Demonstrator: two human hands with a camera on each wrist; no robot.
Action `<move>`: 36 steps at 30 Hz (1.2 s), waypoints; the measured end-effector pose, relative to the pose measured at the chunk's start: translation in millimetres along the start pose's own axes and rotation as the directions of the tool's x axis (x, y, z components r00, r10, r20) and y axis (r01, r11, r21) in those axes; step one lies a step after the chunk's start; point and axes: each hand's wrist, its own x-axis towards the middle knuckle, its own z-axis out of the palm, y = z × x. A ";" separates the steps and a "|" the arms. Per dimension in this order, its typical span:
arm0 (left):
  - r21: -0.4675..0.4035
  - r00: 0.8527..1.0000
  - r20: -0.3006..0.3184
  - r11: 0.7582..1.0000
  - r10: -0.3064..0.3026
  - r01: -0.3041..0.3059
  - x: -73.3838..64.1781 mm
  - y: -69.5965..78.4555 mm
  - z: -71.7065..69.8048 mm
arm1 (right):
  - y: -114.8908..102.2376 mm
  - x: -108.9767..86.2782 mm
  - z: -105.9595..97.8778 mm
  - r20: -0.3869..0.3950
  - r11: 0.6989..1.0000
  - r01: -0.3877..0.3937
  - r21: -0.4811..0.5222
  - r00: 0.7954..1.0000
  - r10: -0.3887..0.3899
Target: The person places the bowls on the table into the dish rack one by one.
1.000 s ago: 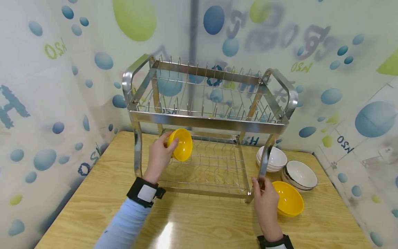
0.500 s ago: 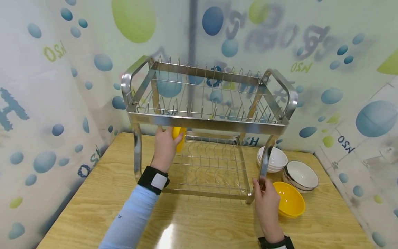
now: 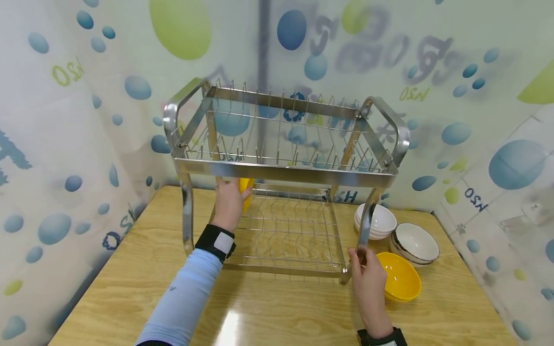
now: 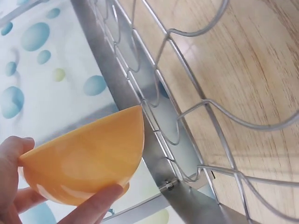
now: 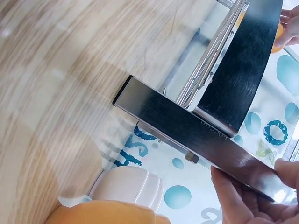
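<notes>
A yellow bowl, tipped on its side, is in my left hand, which grips it by the rim and outer wall. In the head view most of that bowl hides behind the hand, under the upper tier at the rack's left end. The left wrist view has its edge beside the wires of the lower tier; whether they touch I cannot tell. My right hand holds the front right leg of the two-tier metal dish rack, low down, with fingers and thumb around the metal.
Right of the rack stand stacked yellow bowls, white bowls and cream bowls with dark rims. The rack stands on a wooden table in front of a patterned wall covering. The upper tier overhangs the lower one.
My left hand has carried the yellow bowl back under the upper tier and turned it edge-on to the head view. My right hand keeps its grip on the rack leg.
</notes>
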 end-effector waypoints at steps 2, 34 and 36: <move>0.011 1.000 -0.002 1.000 -0.005 0.005 1.0 -1.7 2.0 | -0.3 0.0 -0.2 0.002 1.000 0.001 -0.001 1.000 -0.001; 0.085 0.981 0.157 0.992 -0.110 0.098 4.5 -8.4 14.1 | -0.3 0.3 -0.6 0.036 0.999 -0.029 -0.019 0.999 0.030; 0.070 0.980 0.163 0.992 -0.114 0.104 5.3 -9.4 15.0 | -0.6 0.4 -1.0 0.035 0.999 -0.031 -0.020 0.999 0.031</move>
